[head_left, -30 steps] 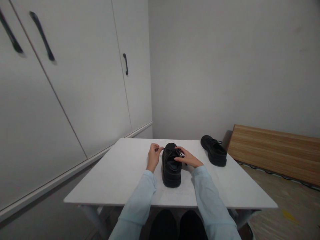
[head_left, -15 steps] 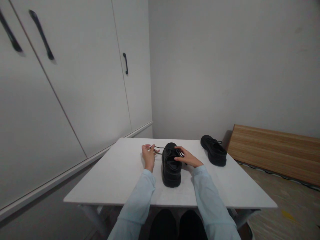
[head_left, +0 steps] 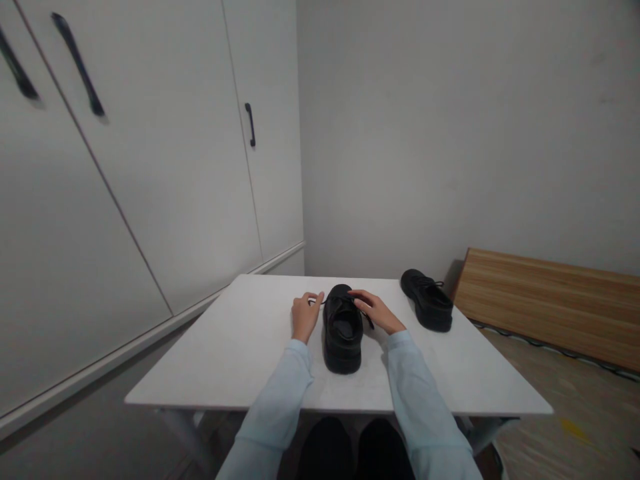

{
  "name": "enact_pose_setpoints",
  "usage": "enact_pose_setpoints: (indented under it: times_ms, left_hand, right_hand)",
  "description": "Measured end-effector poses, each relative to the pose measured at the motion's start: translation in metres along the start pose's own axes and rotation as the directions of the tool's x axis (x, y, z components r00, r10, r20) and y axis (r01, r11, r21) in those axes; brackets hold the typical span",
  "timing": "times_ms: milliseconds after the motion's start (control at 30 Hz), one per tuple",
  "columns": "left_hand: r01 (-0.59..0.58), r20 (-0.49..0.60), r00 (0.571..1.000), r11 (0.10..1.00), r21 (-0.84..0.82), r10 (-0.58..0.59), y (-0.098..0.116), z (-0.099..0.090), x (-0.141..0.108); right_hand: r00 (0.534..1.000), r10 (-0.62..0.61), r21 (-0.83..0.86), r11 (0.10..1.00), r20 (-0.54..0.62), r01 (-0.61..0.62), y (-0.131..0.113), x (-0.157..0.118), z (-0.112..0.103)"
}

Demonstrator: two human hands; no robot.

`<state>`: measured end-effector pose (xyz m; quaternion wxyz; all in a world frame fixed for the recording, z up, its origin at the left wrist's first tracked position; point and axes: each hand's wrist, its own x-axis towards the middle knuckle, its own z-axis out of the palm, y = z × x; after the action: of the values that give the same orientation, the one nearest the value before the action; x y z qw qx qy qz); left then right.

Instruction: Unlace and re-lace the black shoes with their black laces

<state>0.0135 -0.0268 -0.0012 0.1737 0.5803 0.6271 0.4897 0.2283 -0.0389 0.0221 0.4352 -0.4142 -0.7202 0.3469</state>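
A black lace-up shoe [head_left: 343, 357] stands upright on the white table in front of me, its toe pointing away and its opening toward me. Left of it, my left hand [head_left: 305, 316] is closed in a pinch on a thin black shoelace [head_left: 325, 302] that runs across from the shoe. My right hand [head_left: 376, 311] reaches over the shoe's right side, its fingers bent together on the lacing near the tongue. Below those fingers a loose lace end [head_left: 369, 321] hangs down. The exact grip of the right fingertips is partly hidden.
A second black shoe [head_left: 431, 308] with tied laces sits at the right rear of the white table [head_left: 225, 360]. Beyond the right edge leans a wood-grain board [head_left: 545, 300]. White cabinets [head_left: 160, 167] with dark handles line the left, and a plain wall [head_left: 450, 133] rises behind.
My left hand has moved right, closer to the shoe, and the wide lace stretch on that side is shorter. My right fingers have shifted slightly up, uncovering more of the shoe's opening.
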Motion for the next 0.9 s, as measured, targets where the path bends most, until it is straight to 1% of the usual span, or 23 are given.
enact_pose_setpoints:
  times_ms: [67,100,200,267,367,500,567,667,733,833,900]
  left_hand:
    - [-0.051,-0.020,0.998,0.999,0.003,0.051,0.000,0.002,0.001]
    - [-0.073,-0.002,0.997,0.997,-0.027,0.073,0.000,0.002,0.001]
    - [-0.096,0.101,0.988,0.983,-0.156,0.113,0.003,0.002,0.001]
    - [-0.095,0.151,0.980,0.975,-0.200,0.127,0.007,0.001,-0.001]
    - [-0.108,0.170,0.975,0.971,-0.213,0.146,0.011,0.000,-0.004]
    - [-0.126,0.186,0.967,0.962,-0.243,0.173,0.015,-0.001,-0.005]
    - [-0.148,0.188,0.961,0.953,-0.263,0.202,0.016,-0.001,-0.005]
    - [-0.187,0.211,0.941,0.928,-0.321,0.263,0.016,0.000,-0.004]
    - [-0.198,0.217,0.933,0.915,-0.352,0.286,0.016,0.000,-0.004]
    - [-0.196,0.197,0.937,0.902,-0.385,0.288,0.016,0.001,-0.005]
    - [-0.192,0.214,0.930,0.889,-0.415,0.300,0.016,0.002,-0.006]
  right_hand:
    - [0.998,0.000,-0.001,1.000,-0.069,0.000,0.001,0.002,-0.001]
    - [0.995,0.001,-0.005,1.000,-0.104,-0.001,0.003,0.003,-0.001]
    - [0.982,-0.028,-0.039,0.999,-0.189,0.020,0.009,0.004,-0.002]
    - [0.974,-0.030,-0.057,0.998,-0.226,0.017,0.013,0.005,-0.002]
    - [0.969,-0.003,-0.075,0.997,-0.248,-0.016,0.017,0.006,-0.002]
    - [0.971,0.011,-0.070,0.997,-0.238,-0.029,0.022,0.007,-0.001]
    - [0.973,0.018,-0.053,0.998,-0.229,-0.031,0.024,0.008,-0.001]
    - [0.972,0.028,-0.030,0.999,-0.232,-0.036,0.027,0.009,0.002]
    - [0.967,0.027,-0.024,0.999,-0.252,-0.034,0.028,0.011,0.004]
    - [0.956,0.010,-0.045,0.999,-0.294,-0.024,0.026,0.012,0.008]
    - [0.948,-0.013,-0.065,0.998,-0.317,-0.008,0.024,0.012,0.011]
